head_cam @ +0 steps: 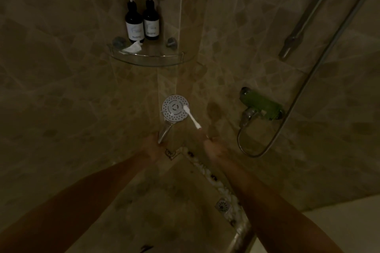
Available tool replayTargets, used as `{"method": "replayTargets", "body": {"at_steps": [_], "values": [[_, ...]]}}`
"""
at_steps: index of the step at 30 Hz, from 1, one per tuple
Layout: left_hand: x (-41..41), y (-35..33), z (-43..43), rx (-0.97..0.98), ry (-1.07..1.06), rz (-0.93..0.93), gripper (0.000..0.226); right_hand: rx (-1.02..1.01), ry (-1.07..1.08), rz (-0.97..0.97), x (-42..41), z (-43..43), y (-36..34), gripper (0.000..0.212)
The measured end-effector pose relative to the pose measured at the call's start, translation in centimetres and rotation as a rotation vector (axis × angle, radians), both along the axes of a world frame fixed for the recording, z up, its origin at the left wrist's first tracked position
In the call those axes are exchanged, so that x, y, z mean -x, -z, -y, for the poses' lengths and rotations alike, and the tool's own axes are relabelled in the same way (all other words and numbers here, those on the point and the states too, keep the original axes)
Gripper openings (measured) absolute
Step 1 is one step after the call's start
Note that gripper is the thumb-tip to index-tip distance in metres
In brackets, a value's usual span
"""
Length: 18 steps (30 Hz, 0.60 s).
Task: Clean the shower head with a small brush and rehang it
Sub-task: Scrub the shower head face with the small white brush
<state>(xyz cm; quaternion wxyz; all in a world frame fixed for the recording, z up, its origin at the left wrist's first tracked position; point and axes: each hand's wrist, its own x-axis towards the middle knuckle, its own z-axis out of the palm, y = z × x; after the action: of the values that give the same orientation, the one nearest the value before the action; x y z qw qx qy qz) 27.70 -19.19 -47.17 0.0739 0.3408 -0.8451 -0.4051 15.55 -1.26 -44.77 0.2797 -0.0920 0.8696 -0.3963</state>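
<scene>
The round chrome shower head (174, 108) faces me in the middle of the dim view, its nozzle plate upright. My left hand (153, 146) grips its chrome handle from below. A small white brush (191, 116), shaped like a toothbrush, rests its bristles on the right edge of the nozzle plate. My right hand (211, 149) holds the lower end of the brush. The hose (273, 141) loops from the mixer valve and rises along the right wall beside the slide rail and its holder (291, 44).
A glass corner shelf (150, 58) carries two dark pump bottles (141, 20) and a crumpled white tissue (133, 47). The mixer valve (261, 109) juts from the right wall. A floor drain (222, 206) sits below, by a pebble strip.
</scene>
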Motion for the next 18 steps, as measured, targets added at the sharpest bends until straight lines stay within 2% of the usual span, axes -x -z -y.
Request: {"method": "replayTargets", "body": {"at_steps": [1,3,6,10,13,16,18], "values": [[-0.1,-0.1,0.0,-0.005,0.006,0.000,0.008,-0.003,-0.013,-0.017,-0.3,0.2,0.1,0.054],[-0.2,-0.2,0.0,-0.005,0.021,0.019,0.014,0.013,-0.018,-0.027,-0.5,0.6,0.4,0.059],[0.0,-0.1,0.1,-0.028,0.022,0.032,0.011,0.046,0.089,-0.019,0.1,0.7,0.3,0.050],[0.2,0.1,-0.1,-0.100,0.016,0.016,0.020,0.020,-0.019,-0.050,-0.5,0.9,0.8,0.063],[0.2,0.0,-0.2,-0.070,0.002,0.011,0.027,0.096,0.063,-0.011,0.1,1.3,0.8,0.054],[0.0,-0.1,-0.4,-0.073,-0.008,0.058,0.033,0.025,-0.059,-0.049,-0.6,1.5,0.9,0.062],[0.3,-0.2,-0.4,-0.066,0.010,0.068,0.027,0.004,-0.096,-0.036,-1.0,1.6,1.1,0.063]]}}
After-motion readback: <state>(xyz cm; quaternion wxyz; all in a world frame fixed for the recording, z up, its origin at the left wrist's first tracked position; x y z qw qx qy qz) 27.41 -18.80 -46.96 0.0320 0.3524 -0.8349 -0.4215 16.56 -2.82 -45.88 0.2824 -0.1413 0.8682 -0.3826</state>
